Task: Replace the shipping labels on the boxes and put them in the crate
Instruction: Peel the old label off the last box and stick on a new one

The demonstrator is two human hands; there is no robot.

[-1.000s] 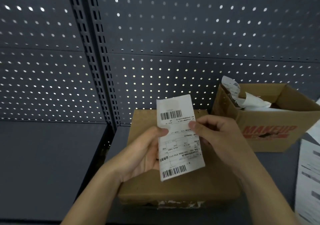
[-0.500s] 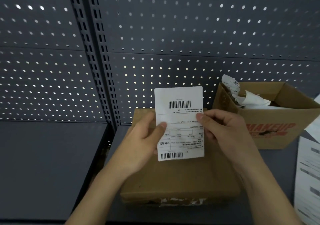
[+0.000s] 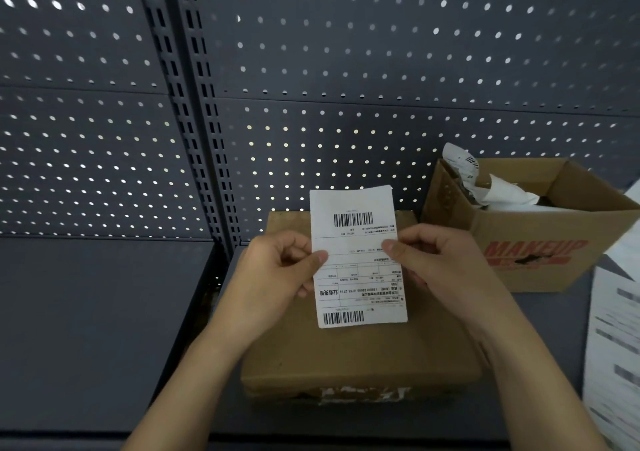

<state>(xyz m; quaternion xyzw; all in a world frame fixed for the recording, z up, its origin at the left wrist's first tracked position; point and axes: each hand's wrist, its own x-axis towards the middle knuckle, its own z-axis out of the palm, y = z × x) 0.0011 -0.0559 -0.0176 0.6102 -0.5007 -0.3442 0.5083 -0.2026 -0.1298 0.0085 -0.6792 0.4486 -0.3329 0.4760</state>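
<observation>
While left grip (image 3: 277, 274) and right grip (image 3: 440, 270) each pinch side edge of white paper shipping label (image 3: 356, 260), label stands upright over flat closed cardboard box (image 3: 346, 357) on dark metal shelf (image 3: 104, 329). Barcodes top and bottom; small print unreadable. Open carton (image 3: 540, 253) at right: red "MAKEUP", crumpled white paper (image 3: 502, 194) inside.

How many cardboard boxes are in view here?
2. A closed cardboard box lies under the held shipping label; an open MAKEUP box stands to its right. More may be off frame.

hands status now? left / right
Left hand: pinching the shipping label at its left edge.
Right hand: pinching the same label's right edge.
</observation>
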